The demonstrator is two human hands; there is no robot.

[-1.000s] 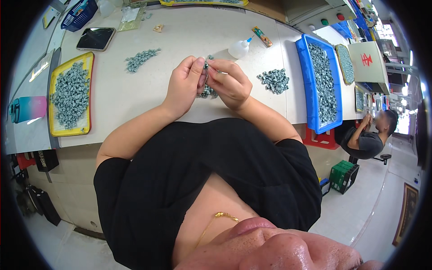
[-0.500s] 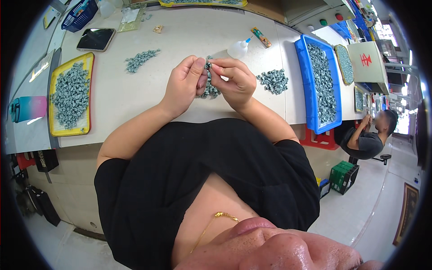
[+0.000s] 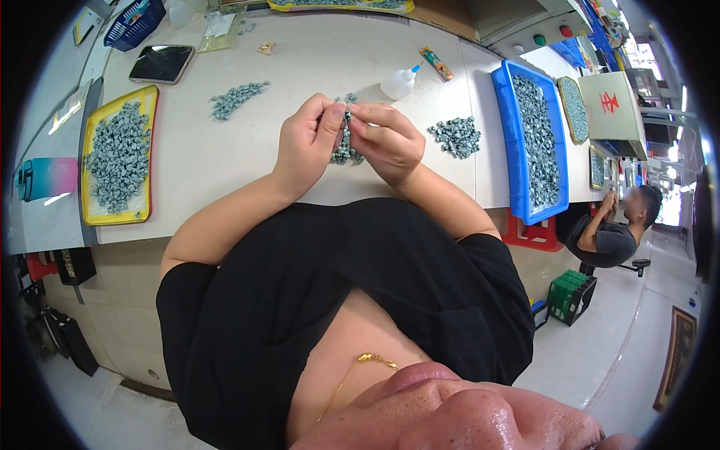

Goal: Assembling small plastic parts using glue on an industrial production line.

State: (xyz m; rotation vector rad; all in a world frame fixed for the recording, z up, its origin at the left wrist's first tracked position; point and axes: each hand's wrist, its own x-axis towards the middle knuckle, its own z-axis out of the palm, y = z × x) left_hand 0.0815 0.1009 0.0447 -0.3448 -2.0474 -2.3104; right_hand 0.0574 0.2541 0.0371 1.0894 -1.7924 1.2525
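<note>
My left hand [image 3: 307,142] and my right hand [image 3: 388,139] meet over the table, fingers closed in a pinch. Between their fingertips sits a small dark grey-green part [image 3: 346,116]; the fingers hide most of it, so its exact kind cannot be made out. Just below and behind the fingers lies a pile of small grey-green parts [image 3: 345,154], partly covered by both hands. A loose pile of similar parts [image 3: 455,137] lies to the right of my right hand. Another, more spread-out pile [image 3: 236,100] is beyond my left hand.
On the left stand a yellow-rimmed tray [image 3: 154,120] of parts and a teal-pink bottle [image 3: 49,179]. A phone [image 3: 161,64] and blue basket [image 3: 135,26] lie far left. A squeeze bottle [image 3: 397,84] stands ahead. At right is a blue bin [image 3: 517,150]; beyond it a co-worker [image 3: 611,232] sits.
My fingertips have shifted slightly and drawn closer together around the small part. More of the pile shows between my hands. The rest stays in place.
</note>
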